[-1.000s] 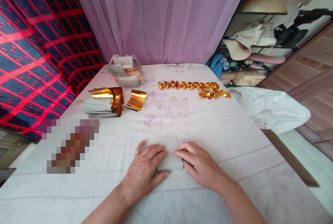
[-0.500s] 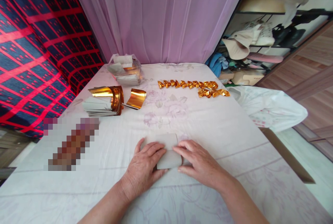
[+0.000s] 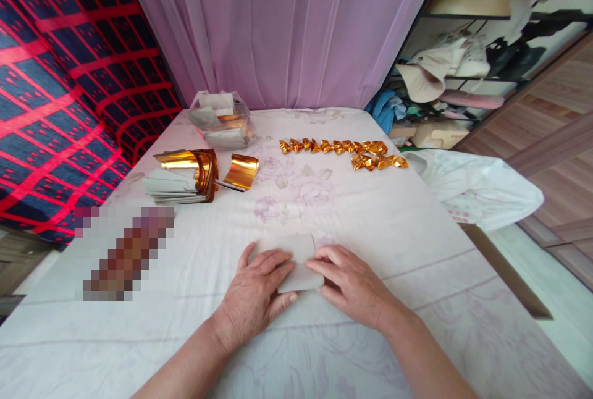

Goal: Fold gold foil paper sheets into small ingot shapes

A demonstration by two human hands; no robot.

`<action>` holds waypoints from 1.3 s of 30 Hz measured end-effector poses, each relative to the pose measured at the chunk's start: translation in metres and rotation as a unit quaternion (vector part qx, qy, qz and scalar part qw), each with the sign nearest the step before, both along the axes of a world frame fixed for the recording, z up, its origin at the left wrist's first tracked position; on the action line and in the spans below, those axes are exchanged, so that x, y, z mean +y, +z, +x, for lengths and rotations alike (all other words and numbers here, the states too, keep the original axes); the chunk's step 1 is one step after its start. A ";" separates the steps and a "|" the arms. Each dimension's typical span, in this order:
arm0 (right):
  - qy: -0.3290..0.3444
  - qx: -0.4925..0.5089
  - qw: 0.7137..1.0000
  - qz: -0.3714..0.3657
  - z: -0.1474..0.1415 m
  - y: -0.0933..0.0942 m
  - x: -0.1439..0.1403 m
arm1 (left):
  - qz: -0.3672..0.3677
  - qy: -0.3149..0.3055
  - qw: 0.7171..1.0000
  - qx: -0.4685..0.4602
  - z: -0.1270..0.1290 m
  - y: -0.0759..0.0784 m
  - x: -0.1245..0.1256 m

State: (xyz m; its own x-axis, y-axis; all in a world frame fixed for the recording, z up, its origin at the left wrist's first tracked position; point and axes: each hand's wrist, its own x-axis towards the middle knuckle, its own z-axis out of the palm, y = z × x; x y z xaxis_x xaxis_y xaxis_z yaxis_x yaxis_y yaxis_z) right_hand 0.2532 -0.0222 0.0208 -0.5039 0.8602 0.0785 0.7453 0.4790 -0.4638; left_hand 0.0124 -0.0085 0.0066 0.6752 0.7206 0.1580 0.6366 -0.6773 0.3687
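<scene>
We see a pale grey sheet of paper [image 3: 296,257] lying flat on the white floral cloth [image 3: 370,226], low in the middle of the frame. Its long axis runs left to right across the picture, and its upper edge faces the far end of the table.

Our left hand [image 3: 257,291] lies palm down over the sheet's left part, fingers spread and nearly flat, pressing on it rather than gripping. Our right hand [image 3: 349,281] rests on the right part, fingers lightly curled, tips touching the paper near its middle, where the two hands almost meet. Neither hand is closed around anything.

At centre left of the frame sits a stack of gold foil sheets [image 3: 185,176], with a plastic bag of paper [image 3: 222,121] above it. At upper centre right runs a row of folded gold pieces [image 3: 338,151].
</scene>
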 end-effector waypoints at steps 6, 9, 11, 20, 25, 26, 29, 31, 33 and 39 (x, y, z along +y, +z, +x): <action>0.008 0.014 1.000 -0.003 0.004 -0.001 -0.001 | -0.001 0.004 1.000 0.006 -0.001 0.000 -0.001; 0.000 0.039 0.999 0.012 0.004 -0.007 0.001 | -0.005 0.010 1.000 -0.001 0.000 -0.001 -0.002; -0.019 0.064 0.997 0.032 0.002 -0.013 0.003 | -0.007 0.014 1.000 -0.009 0.000 -0.002 -0.002; -0.098 0.098 0.988 0.073 -0.007 -0.024 0.005 | -0.039 0.048 0.996 -0.066 0.002 -0.003 0.000; -0.123 0.096 0.984 0.080 -0.009 -0.026 0.006 | -0.046 0.067 0.992 -0.096 0.002 -0.007 0.001; -0.128 0.094 0.984 0.081 -0.010 -0.026 0.006 | -0.042 0.071 0.991 -0.105 0.002 -0.008 0.001; -0.138 0.088 0.983 0.080 -0.012 -0.026 0.006 | -0.015 0.065 0.990 -0.125 0.001 -0.011 0.001; -0.143 0.089 0.982 0.082 -0.014 -0.025 0.006 | 0.002 0.052 0.991 -0.120 0.001 -0.012 0.002; -0.147 0.093 0.981 0.086 -0.015 -0.025 0.006 | 0.014 0.040 0.993 -0.106 0.000 -0.014 0.003; -0.154 0.095 0.980 0.088 -0.016 -0.023 0.006 | 0.048 0.032 0.996 -0.073 0.000 -0.016 0.003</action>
